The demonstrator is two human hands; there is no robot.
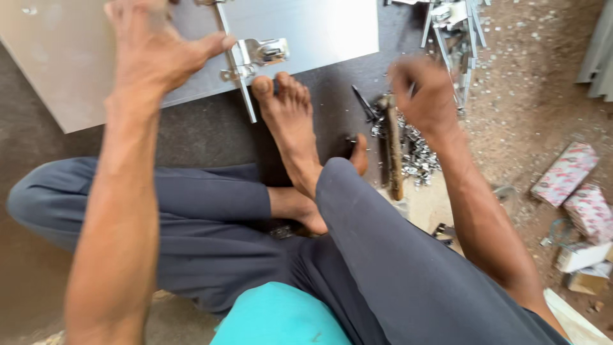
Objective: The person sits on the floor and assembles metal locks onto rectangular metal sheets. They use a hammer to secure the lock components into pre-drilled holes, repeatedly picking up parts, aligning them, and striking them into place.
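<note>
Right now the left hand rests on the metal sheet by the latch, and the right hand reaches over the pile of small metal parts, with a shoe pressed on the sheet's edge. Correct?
Not quite: no shoe. The head view shows a bare foot at the metal sheet edge. The rest holds: left hand on the sheet by the latch, right hand over the metal parts.

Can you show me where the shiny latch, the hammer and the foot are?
shiny latch [263,52], head view, on its metal body.
hammer [394,156], head view, on the wooden handle.
foot [290,124], head view, on the top of the foot.

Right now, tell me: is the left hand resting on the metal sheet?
Yes, the left hand lies spread on the metal sheet beside its latch.
</note>
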